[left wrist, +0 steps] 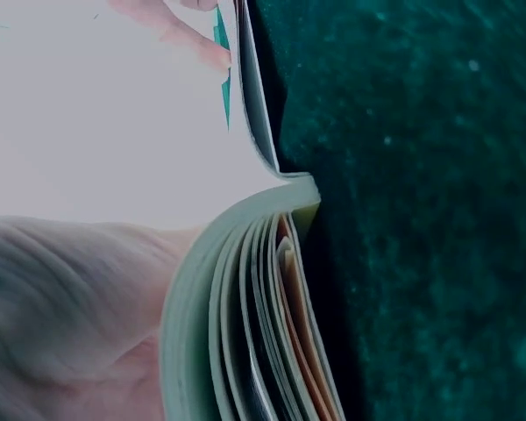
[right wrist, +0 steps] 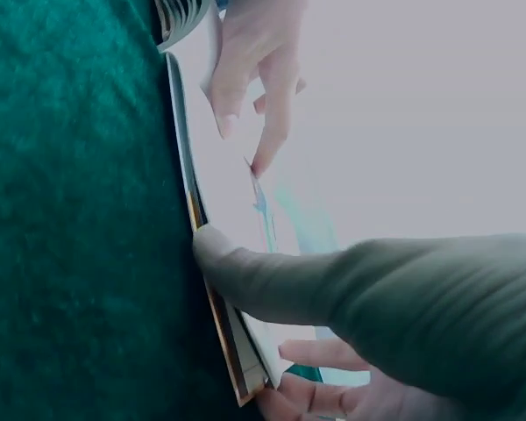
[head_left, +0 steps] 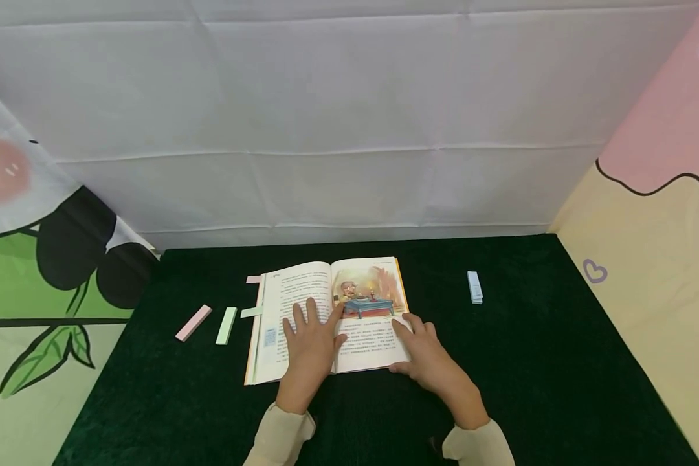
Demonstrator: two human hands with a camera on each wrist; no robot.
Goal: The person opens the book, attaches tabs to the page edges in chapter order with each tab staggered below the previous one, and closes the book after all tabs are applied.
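Observation:
An open illustrated book (head_left: 294, 281) lies on the dark green cloth. Across its left page and the centre fold my left hand (head_left: 311, 346) rests with the fingers spread. My right hand (head_left: 428, 359) is at the lower right corner of the right page; its thumb (right wrist: 263, 276) touches the bottom edge, and its fingers lie along the right edge, apart from the thumb. Above that hand is a coloured picture of a figure by a blue table. A pink tab (head_left: 254, 279) and a pale green tab (head_left: 252, 312) stick out from the left side.
Left of the book lie a pink strip pad (head_left: 193, 323) and a pale green strip pad (head_left: 226, 325). A light blue strip pad (head_left: 474, 287) lies to the right. The green cloth (head_left: 559, 362) reaches a white backdrop (head_left: 349, 116), with printed cloths at both sides.

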